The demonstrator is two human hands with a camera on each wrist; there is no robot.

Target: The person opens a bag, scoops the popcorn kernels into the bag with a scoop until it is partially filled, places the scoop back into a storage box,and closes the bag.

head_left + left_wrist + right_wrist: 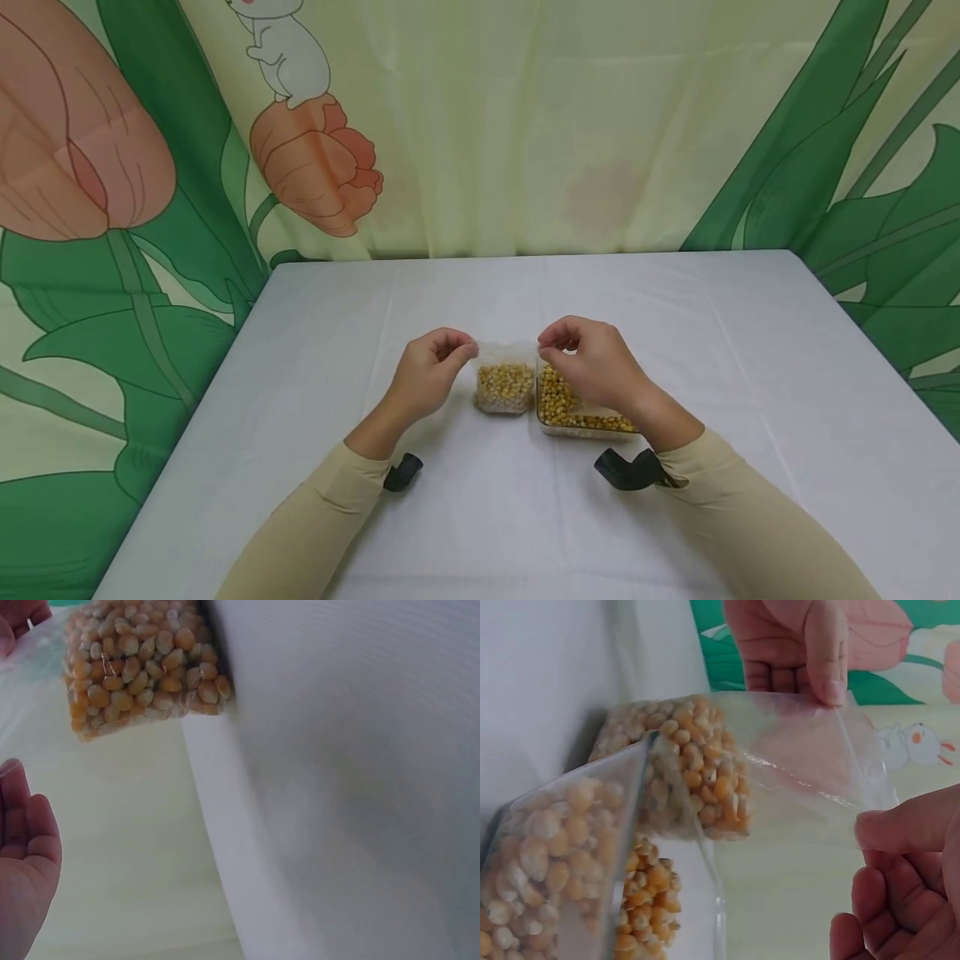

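Observation:
A clear plastic bag (pixel 506 387) stands on the table, its lower half full of yellow corn kernels (pixel 142 664). My left hand (pixel 430 371) pinches the bag's top left corner between thumb and fingers. At the opposite top corner, my right hand (pixel 592 354) pinches the plastic, seen closely in the right wrist view. The bag's upper part is stretched flat between both hands. Just right of the bag sits a clear rectangular container (pixel 641 795) holding more loose corn kernels (pixel 649 900). My right hand hovers over this container and hides part of it.
A white cloth covers the table (pixel 465 517). Behind it hangs a curtain (pixel 540 150) printed with flowers, leaves and a white rabbit. Black wrist straps (pixel 630 469) show at the sleeve cuffs.

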